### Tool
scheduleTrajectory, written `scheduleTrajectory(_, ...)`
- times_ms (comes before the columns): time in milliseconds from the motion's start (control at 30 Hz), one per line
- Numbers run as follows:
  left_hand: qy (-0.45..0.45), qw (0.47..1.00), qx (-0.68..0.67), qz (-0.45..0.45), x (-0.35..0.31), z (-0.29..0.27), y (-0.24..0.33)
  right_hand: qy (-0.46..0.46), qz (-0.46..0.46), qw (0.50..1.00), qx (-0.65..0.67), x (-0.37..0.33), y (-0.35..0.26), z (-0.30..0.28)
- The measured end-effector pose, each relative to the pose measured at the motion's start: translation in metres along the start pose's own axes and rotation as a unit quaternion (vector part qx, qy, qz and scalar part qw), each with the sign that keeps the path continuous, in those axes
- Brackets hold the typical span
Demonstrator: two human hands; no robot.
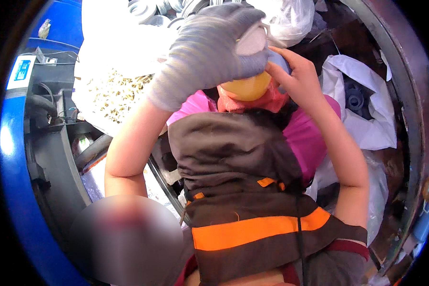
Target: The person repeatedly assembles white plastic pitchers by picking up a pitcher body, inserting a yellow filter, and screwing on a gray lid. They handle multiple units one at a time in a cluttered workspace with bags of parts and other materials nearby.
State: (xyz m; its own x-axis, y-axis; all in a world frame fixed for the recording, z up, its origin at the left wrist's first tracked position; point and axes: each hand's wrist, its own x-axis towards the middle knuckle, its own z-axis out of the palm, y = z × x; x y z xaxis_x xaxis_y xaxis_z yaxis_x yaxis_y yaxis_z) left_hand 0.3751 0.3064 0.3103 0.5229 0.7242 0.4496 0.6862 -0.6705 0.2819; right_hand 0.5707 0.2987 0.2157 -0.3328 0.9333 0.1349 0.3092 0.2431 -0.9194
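Observation:
My left hand (205, 52), in a striped grey knit glove, is raised at the upper middle with its fingers curled round a pale, round-faced piece (252, 42). My bare right hand (302, 78) meets it from the right, thumb and fingers bent around a grey-blue piece (278, 61). Whether the pale face and the grey-blue part belong to one object is unclear. Just below the hands is a smooth yellow rounded thing (247, 88), against a coral-red cloth (271, 99). The glove is smeared by motion and hides part of what is held.
Grey ring-shaped plastic parts (152, 10) lie in the white sack at the top. Yellowish scraps (114, 100) are heaped at upper left. A white sack (372, 131) at right holds dark round parts (356, 100). Blue machinery (8, 148) borders the left; a dark metal frame (417, 124) curves along the right.

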Motion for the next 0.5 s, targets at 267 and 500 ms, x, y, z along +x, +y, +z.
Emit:
scheduleTrajectory(267, -0.009, 0.998, -0.023, -0.060, 0.001, 0.009, -0.010, -0.036, 0.017, 0.996, -0.085, 0.010, -0.001, -0.006)
scheduleTrajectory(500, 0.011, 0.998, 0.054, 0.006, 0.000, 0.009, -0.008, 0.032, -0.121, 0.978, -0.166, 0.006, 0.012, -0.002)
